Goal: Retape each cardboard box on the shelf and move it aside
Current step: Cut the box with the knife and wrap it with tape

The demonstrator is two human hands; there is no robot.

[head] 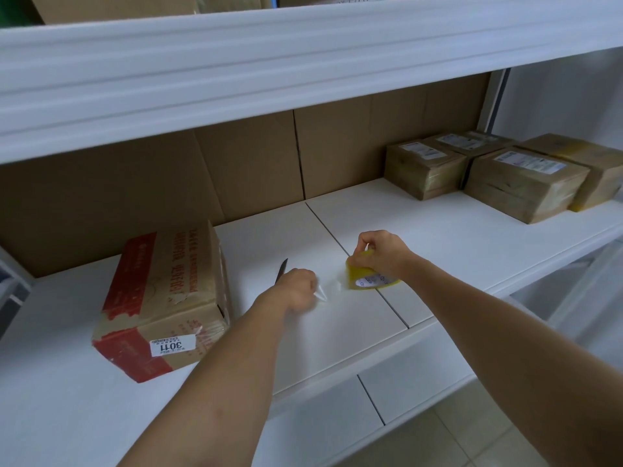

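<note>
Only 1 view here, the head cam looking down at a white shelf.

Left hand has its grip curled around a knife, blade poking up and away past the knuckles, and a bit of clear tape seems to trail from its fingers. Right hand is clamped on a yellowish tape roll standing on the shelf. Both hands sit mid-shelf with no box under them.

The red-and-brown cardboard box with the 3011 sticker sits just left of the left hand, not touching it. Its old red tape looks torn and peeling; there may be some clear tape glinting by the near corner, can't really tell.

Over on the far right there's a cluster of 4 small boxes, packed tight and shiny with tape.

My guess: those 4 are the finished pile, set aside, and the red one is either just done or next up. So probably most of the job is behind, with 1 box left to sort out and slide over.
</note>
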